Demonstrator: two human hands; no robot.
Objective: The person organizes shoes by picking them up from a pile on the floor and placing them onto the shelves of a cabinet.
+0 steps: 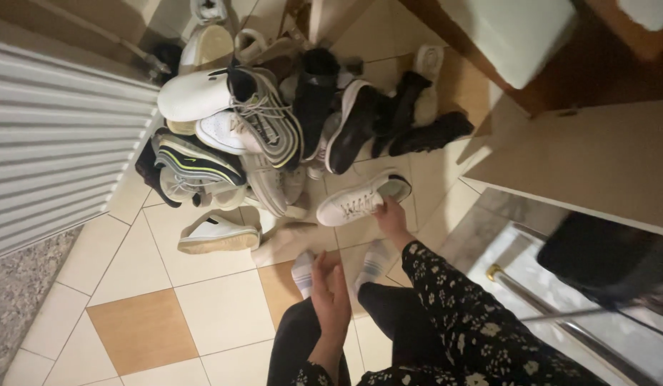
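On tiled floor [224, 314] beside shoe pile [274, 121], right hand [390, 218] fingers gripping white sneaker [356, 201], left hand [331, 297] loosely open.

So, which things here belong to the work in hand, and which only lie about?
In hand:
- white sneaker, gripped at its heel by the right hand
- left hand, empty, hanging by the knee

Lying about:
- pile of shoes
- white shoe on its side
- radiator
- black boots
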